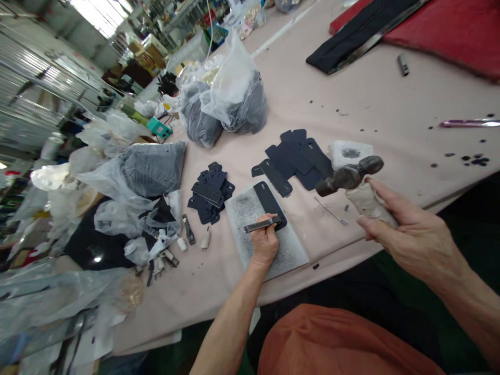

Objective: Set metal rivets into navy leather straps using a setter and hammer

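Head view, left hand [265, 245]: punch [260, 225] gripped by fingers [269, 220], tip on dark strip [271, 200]
Right hand [416, 242]: hammer [349, 176] gripped, fingers wrapped around handle [369, 203]

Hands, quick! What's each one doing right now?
Left hand: closed, holding a metal punch against a dark strip.
Right hand: closed, holding a hammer.

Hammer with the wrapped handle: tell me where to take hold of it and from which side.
Grip the pale wrapped handle of the hammer, just below the dark metal head, coming from the near side, as the right hand does. The wrap gives the thick, graspable part, and the heavy head points away over the table.
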Motion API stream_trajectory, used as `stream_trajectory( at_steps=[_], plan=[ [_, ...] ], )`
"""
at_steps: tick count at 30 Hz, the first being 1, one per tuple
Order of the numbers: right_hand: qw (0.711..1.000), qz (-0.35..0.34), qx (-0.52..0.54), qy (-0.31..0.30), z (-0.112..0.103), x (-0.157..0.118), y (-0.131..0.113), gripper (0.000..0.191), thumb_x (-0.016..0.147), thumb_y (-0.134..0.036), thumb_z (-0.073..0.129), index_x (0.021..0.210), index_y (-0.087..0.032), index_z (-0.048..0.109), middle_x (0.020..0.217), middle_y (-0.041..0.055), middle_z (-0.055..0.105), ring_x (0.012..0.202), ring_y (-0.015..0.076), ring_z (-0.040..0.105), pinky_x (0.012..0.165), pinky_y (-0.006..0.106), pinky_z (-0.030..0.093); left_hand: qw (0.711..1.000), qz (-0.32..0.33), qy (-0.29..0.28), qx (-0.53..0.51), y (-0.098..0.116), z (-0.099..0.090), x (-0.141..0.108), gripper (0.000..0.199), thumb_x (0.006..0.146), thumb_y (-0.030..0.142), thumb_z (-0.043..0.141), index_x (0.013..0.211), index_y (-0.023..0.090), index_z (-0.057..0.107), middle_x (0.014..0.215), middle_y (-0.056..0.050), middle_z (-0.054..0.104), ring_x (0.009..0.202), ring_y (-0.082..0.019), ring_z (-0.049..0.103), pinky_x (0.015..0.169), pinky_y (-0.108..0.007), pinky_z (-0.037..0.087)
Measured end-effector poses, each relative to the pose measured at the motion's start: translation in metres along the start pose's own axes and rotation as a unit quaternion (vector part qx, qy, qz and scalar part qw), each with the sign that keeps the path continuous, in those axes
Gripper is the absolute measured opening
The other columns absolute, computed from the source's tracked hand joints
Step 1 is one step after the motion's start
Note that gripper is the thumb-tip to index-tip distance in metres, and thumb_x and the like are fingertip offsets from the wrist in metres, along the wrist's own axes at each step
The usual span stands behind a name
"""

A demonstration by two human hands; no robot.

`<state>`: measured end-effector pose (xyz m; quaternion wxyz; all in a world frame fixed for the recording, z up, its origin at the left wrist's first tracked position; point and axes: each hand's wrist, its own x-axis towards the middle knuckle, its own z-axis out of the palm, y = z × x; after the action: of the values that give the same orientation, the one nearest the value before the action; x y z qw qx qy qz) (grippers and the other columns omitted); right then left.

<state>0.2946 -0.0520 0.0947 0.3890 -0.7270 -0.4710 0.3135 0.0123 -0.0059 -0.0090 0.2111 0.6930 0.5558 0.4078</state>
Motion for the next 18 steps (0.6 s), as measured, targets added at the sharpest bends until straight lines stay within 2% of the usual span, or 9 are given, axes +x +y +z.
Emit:
stream_trajectory(
  at_steps=[4, 8, 12, 15, 18],
  plan=[
    [0.999, 0.028, 0.009, -0.021, 0.006, 0.002, 0.018, 0.069, 0.075, -0.049, 0.066, 0.141, -0.032, 0.053, 0.084, -0.0020, 0.072, 0.062, 0.0168, 0.065, 0.098, 0.044, 0.050, 1.000, -0.024, -0.008, 0.007, 0.003, -0.002, 0.001, 0.016, 0.091, 0.018, 0.051, 0.095, 0.020, 0.066, 0.096, -0.005, 0.071, 0.094, -0.020, 0.067, 0.088, -0.038, 0.055],
    [0.998, 0.043, 0.004, -0.045, 0.008, 0.002, 0.025, 0.067, 0.079, -0.046, 0.067, 0.142, -0.029, 0.052, 0.093, 0.0012, 0.074, 0.059, 0.0169, 0.066, 0.087, 0.038, 0.056, 0.999, -0.049, -0.012, 0.006, 0.004, -0.002, 0.002, 0.017, 0.093, 0.020, 0.049, 0.096, 0.020, 0.065, 0.098, -0.006, 0.072, 0.094, -0.020, 0.068, 0.086, -0.037, 0.057],
    [0.997, 0.060, -0.004, -0.050, 0.010, 0.003, 0.030, 0.067, 0.081, -0.045, 0.067, 0.143, -0.027, 0.052, 0.092, 0.0038, 0.074, 0.058, 0.0188, 0.067, 0.075, 0.036, 0.059, 0.998, -0.057, -0.018, 0.022, 0.006, -0.002, 0.002, 0.018, 0.094, 0.020, 0.046, 0.095, 0.020, 0.064, 0.098, -0.007, 0.071, 0.095, -0.020, 0.068, 0.087, -0.038, 0.057],
    [0.997, 0.060, -0.006, -0.046, 0.012, 0.004, 0.037, 0.067, 0.081, -0.046, 0.068, 0.144, -0.028, 0.050, 0.099, 0.0049, 0.074, 0.061, 0.0198, 0.069, 0.082, 0.039, 0.059, 0.998, -0.056, -0.020, 0.037, 0.009, -0.001, 0.003, 0.017, 0.094, 0.020, 0.046, 0.095, 0.020, 0.063, 0.097, -0.007, 0.070, 0.095, -0.021, 0.067, 0.087, -0.039, 0.056],
    [0.997, 0.064, -0.001, -0.052, 0.013, 0.006, 0.039, 0.068, 0.082, -0.046, 0.067, 0.145, -0.029, 0.048, 0.106, 0.0061, 0.074, 0.067, 0.0208, 0.071, 0.087, 0.040, 0.058, 0.998, -0.015, -0.013, 0.051, 0.010, 0.001, 0.003, 0.017, 0.095, 0.018, 0.046, 0.095, 0.020, 0.062, 0.097, -0.007, 0.070, 0.095, -0.020, 0.067, 0.088, -0.038, 0.056]
  ],
)
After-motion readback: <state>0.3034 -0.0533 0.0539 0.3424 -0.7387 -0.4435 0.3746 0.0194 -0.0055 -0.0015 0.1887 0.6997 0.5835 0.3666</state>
